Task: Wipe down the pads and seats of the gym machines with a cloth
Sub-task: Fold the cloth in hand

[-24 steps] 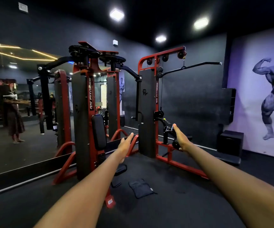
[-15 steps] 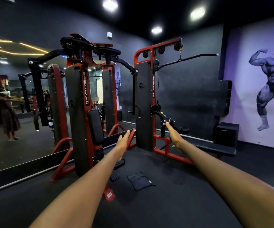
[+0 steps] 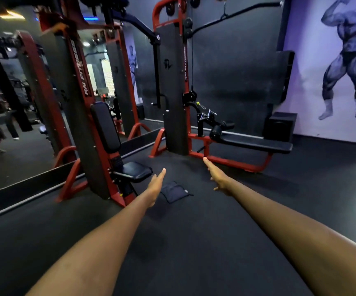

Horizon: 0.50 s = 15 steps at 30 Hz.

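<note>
Mirror [image 3: 12,129]: along the left wall, doubling the red frames; a blurred figure shows in it at the far left.
Back pad [image 3: 105,127]: black, upright and slightly tilted, on the left red-and-grey machine.
Seat [image 3: 134,170]: small black cushion below that pad, jutting out over the floor.
Left hand [image 3: 155,184]: stretched forward, fingers straight and together, holding nothing; it hovers just right of the seat, not touching it.
Cloth [image 3: 173,192]: dark, folded, lying flat on the floor between the two hands, just beside the left one. Neither hand has it.
Floor [image 3: 183,242]: dark rubber matting.
Right hand [image 3: 216,175]: also reaching forward, fingers extended, thumb out to the side, empty; its tips point toward the red base bar of the cable machine.
Roller pads [image 3: 215,132]: black, at the near end of the long seat.
Bench [image 3: 256,144]: long black seat of the cable machine, running right, well beyond the right hand.
Wall mural [image 3: 352,60]: a bodybuilder on the right wall.
</note>
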### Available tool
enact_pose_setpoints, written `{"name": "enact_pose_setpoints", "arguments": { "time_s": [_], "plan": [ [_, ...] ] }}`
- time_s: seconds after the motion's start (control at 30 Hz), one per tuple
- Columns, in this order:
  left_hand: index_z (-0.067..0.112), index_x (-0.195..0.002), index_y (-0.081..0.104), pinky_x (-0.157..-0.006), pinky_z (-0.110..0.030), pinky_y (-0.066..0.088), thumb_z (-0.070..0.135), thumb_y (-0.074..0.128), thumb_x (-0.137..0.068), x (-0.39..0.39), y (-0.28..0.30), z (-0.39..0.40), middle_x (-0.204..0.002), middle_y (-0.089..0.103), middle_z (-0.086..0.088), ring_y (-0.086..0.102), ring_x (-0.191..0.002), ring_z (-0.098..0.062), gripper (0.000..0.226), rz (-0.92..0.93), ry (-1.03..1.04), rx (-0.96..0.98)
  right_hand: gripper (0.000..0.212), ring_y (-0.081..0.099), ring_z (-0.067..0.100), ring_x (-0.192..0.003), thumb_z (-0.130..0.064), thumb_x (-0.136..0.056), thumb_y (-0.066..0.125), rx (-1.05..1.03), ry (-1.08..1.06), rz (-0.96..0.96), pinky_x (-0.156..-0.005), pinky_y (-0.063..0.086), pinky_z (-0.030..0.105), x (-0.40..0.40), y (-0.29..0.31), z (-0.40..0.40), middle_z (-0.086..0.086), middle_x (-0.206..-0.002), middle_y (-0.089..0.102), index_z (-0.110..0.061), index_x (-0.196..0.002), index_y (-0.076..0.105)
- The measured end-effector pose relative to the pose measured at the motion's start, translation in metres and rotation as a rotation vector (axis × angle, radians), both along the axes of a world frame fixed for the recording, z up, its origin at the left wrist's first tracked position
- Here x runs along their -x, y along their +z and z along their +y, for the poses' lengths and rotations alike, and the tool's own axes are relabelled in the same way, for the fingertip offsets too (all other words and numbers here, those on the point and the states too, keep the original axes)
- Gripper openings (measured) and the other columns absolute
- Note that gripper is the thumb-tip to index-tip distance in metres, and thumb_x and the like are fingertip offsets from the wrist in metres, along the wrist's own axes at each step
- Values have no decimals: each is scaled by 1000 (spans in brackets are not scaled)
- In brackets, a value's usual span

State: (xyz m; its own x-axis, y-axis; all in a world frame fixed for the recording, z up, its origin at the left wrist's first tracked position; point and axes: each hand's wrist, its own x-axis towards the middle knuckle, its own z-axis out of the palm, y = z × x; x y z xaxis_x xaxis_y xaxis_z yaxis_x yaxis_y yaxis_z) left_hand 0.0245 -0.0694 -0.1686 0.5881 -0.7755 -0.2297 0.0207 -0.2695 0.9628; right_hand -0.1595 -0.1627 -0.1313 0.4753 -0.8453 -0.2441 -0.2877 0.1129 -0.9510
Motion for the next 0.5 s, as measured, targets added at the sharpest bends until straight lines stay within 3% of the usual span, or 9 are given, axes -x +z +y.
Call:
{"name": "enact_pose_setpoints", "arguments": {
  "time_s": [0.2, 0.5],
  "plan": [
    [16, -153, 10, -116, -38, 16, 56, 37, -96, -20, -34, -70, -159, 12, -2, 16, -145, -25, 75, -4, -25, -60, 81, 23, 31, -142, -70, -89, 33, -80, 5, 55, -108, 26, 55, -25, -50, -72, -1, -159, 15, -22, -153, 16],
    [16, -151, 18, -115, -32, 17, 45, 37, -100, -71, -64, -227, -158, 16, 0, 19, -144, -19, 63, 67, 18, -90, 82, 21, 26, -144, -68, -90, 33, -108, 71, 141, -112, 21, 47, -86, -80, -249, 2, -159, 17, -17, -153, 16]
  ]
}}
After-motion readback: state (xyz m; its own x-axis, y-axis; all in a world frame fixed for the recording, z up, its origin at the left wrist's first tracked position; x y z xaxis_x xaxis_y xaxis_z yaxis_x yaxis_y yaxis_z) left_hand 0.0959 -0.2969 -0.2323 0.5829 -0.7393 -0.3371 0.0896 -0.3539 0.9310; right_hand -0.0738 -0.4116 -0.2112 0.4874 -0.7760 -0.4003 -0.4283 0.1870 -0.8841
